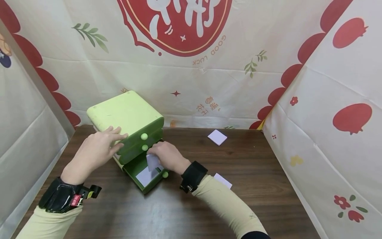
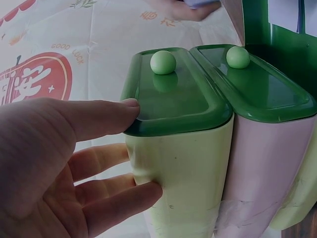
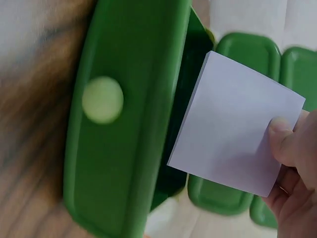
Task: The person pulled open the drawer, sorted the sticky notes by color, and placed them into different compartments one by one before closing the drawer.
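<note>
A small green drawer cabinet (image 1: 128, 109) stands at the back left of the table, its bottom drawer (image 1: 153, 185) pulled out and the two upper ones closed. My right hand (image 1: 168, 156) pinches a pale lilac pad of note paper (image 3: 235, 124) between thumb and fingers, tilted over that drawer. Inside lies more lilac paper (image 1: 144, 176). My left hand (image 1: 96, 149) is at the cabinet's upper left side; in the left wrist view its thumb (image 2: 106, 119) lies by the top drawer's edge, and the other fingers are loosely bent near the cabinet's top.
Two more lilac pads are on the brown wooden table (image 1: 253, 196): one pad (image 1: 217, 137) towards the back, another pad (image 1: 222, 181) partly hidden by my right sleeve. Printed white cloth (image 1: 191, 86) surrounds the table at the back and both sides. Round knobs (image 1: 144, 136) stick out from the drawers.
</note>
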Demonstrator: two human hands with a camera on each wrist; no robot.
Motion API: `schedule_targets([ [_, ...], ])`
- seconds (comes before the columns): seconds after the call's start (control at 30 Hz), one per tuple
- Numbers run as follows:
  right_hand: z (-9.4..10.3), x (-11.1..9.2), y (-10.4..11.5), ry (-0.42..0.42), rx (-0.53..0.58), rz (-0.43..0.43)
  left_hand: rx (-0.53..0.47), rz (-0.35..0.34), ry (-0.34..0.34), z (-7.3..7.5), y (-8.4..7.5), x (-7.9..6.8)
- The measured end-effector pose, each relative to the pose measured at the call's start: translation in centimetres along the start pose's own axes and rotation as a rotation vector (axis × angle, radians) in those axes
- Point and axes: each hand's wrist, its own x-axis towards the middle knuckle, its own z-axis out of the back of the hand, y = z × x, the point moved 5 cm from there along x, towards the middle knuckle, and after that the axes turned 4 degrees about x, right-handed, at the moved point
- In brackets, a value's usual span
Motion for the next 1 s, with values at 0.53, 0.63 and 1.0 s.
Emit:
schedule_targets([
  [0.53,-4.2,2.0,3.0,0.209,-0.023,0.022,-0.002,0.002,0.001,0.0,0.0,0.1],
  [0.63,-4.9,1.9,3.1,0.253,-0.021,0.008,-0.002,0.003,-0.001,0.1,0.0,0.2],
  [1.0,-7.1,1.8,3.7,0.322,-0.073,0.021,-0.013,0.002,0.001,-0.1,0.0,0.1],
])
